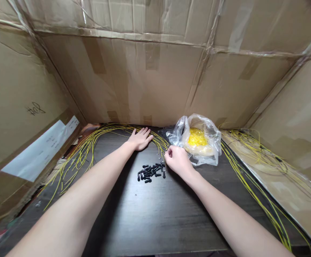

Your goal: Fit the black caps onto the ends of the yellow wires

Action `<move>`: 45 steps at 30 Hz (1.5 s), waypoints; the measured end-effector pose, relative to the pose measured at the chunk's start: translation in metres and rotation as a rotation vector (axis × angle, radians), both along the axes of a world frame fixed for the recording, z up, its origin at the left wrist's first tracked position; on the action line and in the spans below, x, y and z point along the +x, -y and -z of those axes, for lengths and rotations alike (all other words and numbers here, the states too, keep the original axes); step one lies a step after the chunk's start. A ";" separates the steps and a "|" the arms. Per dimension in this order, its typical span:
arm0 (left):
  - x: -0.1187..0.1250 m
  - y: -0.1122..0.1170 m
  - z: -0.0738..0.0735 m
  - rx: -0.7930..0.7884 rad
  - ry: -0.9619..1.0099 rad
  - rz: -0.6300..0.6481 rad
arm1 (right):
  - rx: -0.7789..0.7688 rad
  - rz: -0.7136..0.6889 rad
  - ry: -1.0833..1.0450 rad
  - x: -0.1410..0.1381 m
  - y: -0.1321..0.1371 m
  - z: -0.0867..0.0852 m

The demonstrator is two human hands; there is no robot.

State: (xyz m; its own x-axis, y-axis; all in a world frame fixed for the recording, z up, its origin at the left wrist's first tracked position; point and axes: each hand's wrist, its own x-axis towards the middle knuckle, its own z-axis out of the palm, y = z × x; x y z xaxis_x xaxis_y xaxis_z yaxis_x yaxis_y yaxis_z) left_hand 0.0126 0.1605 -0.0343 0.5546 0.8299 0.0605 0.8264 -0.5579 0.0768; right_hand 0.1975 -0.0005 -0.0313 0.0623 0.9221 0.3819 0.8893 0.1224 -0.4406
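My left hand (141, 138) lies flat with fingers stretched out on a bundle of thin yellow wires (102, 132) at the back of the dark table (155, 214). My right hand (176, 159) is closed in a pinch at the ends of those wires, just right of a small heap of black caps (150, 172). What the fingers pinch is too small to name. Behind the right hand sits a clear plastic bag (198, 139) holding small yellow pieces (197, 137).
Taped cardboard walls (150, 78) enclose the table at the back and both sides. More yellow wires (254, 178) run along the right side over a cardboard sheet. A white label (41, 150) is stuck on the left wall.
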 end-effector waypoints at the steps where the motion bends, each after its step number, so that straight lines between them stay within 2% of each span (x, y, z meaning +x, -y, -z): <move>1: 0.000 0.000 0.000 -0.002 -0.003 -0.002 | -0.013 0.001 0.000 -0.001 0.001 -0.001; 10: 0.002 0.004 -0.005 0.004 -0.021 0.005 | -0.060 -0.015 -0.037 -0.003 0.004 -0.004; 19: 0.002 0.002 -0.005 -0.028 -0.018 0.007 | -0.125 0.003 -0.351 0.000 0.003 -0.008; 23: 0.002 0.002 -0.006 -0.033 -0.014 0.005 | -0.096 -0.094 -0.741 0.004 0.002 -0.011; 27: 0.002 0.002 -0.006 -0.037 -0.012 0.002 | -0.083 -0.169 -0.993 0.006 0.001 -0.015; 31: 0.002 0.001 -0.006 -0.042 -0.011 -0.001 | 0.121 -0.215 -1.256 0.007 0.002 -0.020; 33: 0.002 0.001 -0.006 -0.045 -0.012 -0.003 | 0.174 -0.236 -1.299 0.008 0.003 -0.023; 39: 0.003 0.002 -0.007 -0.055 -0.017 -0.007 | -0.010 -0.498 -1.463 0.012 0.009 -0.032; 45: 0.002 0.002 -0.007 -0.050 -0.022 -0.006 | 0.030 -0.661 -1.309 0.016 0.013 -0.038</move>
